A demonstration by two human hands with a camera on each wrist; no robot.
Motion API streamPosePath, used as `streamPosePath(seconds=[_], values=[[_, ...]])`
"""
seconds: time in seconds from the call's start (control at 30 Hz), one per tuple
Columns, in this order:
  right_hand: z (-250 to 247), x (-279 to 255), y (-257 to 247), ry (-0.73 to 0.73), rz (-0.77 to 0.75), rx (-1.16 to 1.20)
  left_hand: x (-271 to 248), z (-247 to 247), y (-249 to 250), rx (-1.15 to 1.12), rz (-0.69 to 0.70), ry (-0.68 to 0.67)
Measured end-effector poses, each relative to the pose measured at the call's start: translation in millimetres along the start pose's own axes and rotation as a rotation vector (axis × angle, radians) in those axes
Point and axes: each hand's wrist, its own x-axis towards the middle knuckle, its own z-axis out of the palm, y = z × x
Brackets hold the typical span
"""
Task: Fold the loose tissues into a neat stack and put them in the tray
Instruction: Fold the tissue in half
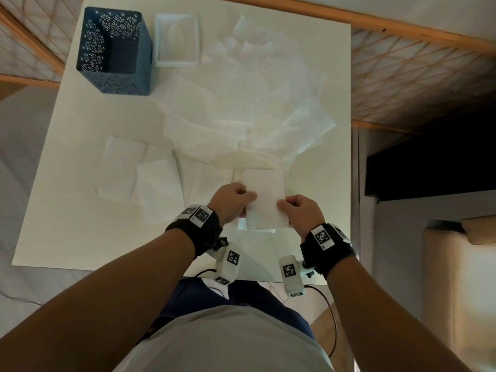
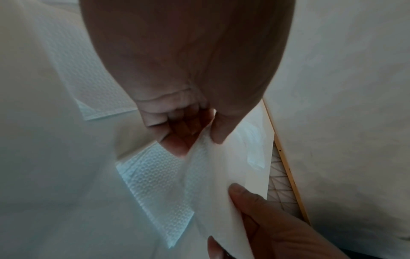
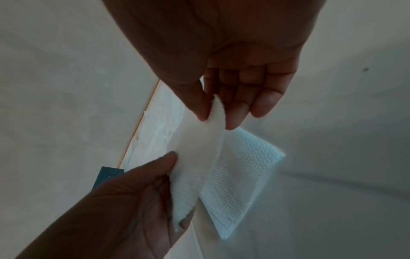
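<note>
Step in hand: the person is folding one tissue (image 1: 264, 200) in the air just above the near edge of the worktop (image 1: 67, 210), both hands working on it together.
Left hand: the left hand (image 1: 230, 198) is pinching the tissue's left edge, thumb on top and the curled fingers (image 2: 175, 140) underneath.
Right hand: the right hand (image 1: 299, 210) is pinching the right edge between thumb and the fingers (image 3: 235, 115), the remaining ones hanging loosely curled beside.
Folded stack: a small folded stack (image 3: 239, 177) is lying on the worktop directly below the held tissue, its embossed surface showing in both wrist views.
Loose tissues: a wide heap of loose tissues (image 1: 255, 108) is spreading across the middle of the worktop, with a few flat ones (image 1: 139, 173) lying to the left.
Tray: the white tray (image 1: 177, 40) is sitting at the far side, just beside a dark blue perforated bin (image 1: 112, 49); the tray looks to be holding nothing yet.
Progress: early, I would judge, since most sheets are lying unfolded.
Next move: likely closing the crease, then lowering the sheet squarely onto the stack below, edges aligned.
Hard to make out: white on white is blurring the heap, so counting sheets is impossible; the stack's thickness is unclear, and the head view is hiding most of it behind the held tissue.
</note>
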Motion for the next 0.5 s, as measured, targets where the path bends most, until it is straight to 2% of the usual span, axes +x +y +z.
streamPosePath(seconds=[0.23, 0.5], values=[[11, 10, 10, 0.037, 0.015, -0.116, 7, -2, -7, 0.198, 0.037, 0.129], [17, 11, 8, 0.056, 0.034, -0.217, 10, -5, -9, 0.31, 0.04, 0.211]])
